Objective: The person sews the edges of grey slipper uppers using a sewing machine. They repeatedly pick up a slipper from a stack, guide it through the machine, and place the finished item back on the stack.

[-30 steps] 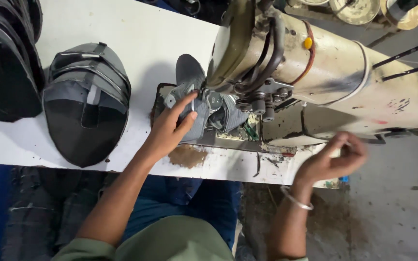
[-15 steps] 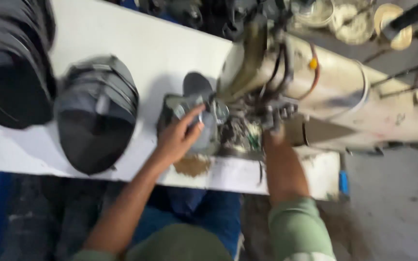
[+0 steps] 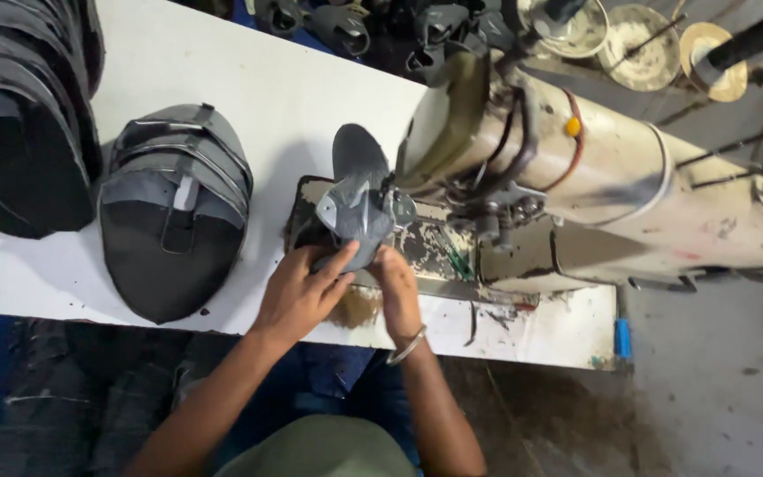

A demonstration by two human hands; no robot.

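A single head-worn camera looks steeply down from above the person's own head, facing forward across the white table (image 3: 222, 79). It sits fairly near. The sewing machine (image 3: 593, 185) stretches from centre toward 3 o'clock, and the stacked dark pieces (image 3: 174, 212) lie toward 9 o'clock.

The grey and black shoe upper piece (image 3: 357, 208) looks like matt synthetic leather, smooth with a faint sheen. The cream metal sewing machine (image 3: 620, 190) has worn enamel, scuffed and grimy, and its flat metal bed (image 3: 426, 252) shows chipped, flaking paint. The white worktop (image 3: 249, 97) is smooth and matt, stained brown at its front edge. The stack of grey and black shoe uppers (image 3: 174, 208) appears soft, dull and layered. A thin metal bangle (image 3: 406, 347) gleams on one wrist.
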